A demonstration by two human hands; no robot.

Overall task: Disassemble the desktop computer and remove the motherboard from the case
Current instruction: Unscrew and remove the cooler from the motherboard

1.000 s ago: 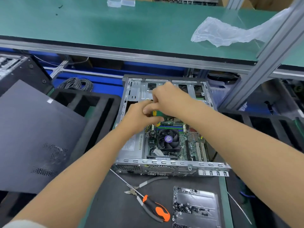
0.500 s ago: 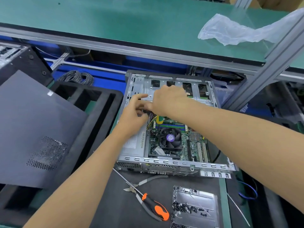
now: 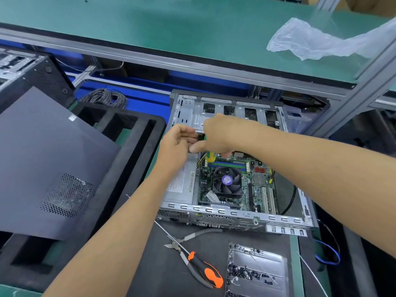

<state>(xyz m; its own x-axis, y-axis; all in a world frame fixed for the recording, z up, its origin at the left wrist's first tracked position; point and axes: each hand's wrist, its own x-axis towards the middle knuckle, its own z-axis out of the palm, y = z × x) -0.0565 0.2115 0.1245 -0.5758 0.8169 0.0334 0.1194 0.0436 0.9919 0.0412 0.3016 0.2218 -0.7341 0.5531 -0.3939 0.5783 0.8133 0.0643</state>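
Over the far end of the open case (image 3: 235, 217), the two hands meet. The right hand (image 3: 218, 133) curls its fingers round a screwdriver with a green and yellow handle (image 3: 210, 156), whose rounded yellow butt pokes out below the palm; the shaft and tip are hidden behind the fingers. The left hand (image 3: 176, 144) is loosely curled, its fingertips at the edge of the pale sheet-metal drive cage (image 3: 192, 112), just beside the right hand; whether it pinches anything I cannot tell.

Below them the motherboard (image 3: 255, 189) lies flat inside the case, green and crowded, with a black square cooler fan (image 3: 227, 181) bearing a round purple label, blue and green memory slots above it, and white expansion slots to the right. The right forearm covers the board's upper right corner. The case is bare stamped steel with slotted rims.

On the dark mat of the tabletop (image 3: 167, 275) lie grey-handled pliers (image 3: 184, 243), crossed by a second screwdriver (image 3: 203, 269) with a black and orange grip, and a shiny metal tray (image 3: 257, 273) scattered with small dark screws; its lower edge is cut off. To the left a matte grey side panel (image 3: 42, 159), perforated in one patch, leans over a black foam tray (image 3: 137, 133). On the green shelf (image 3: 150, 28) behind, a crumpled clear plastic bag (image 3: 317, 41) rests.
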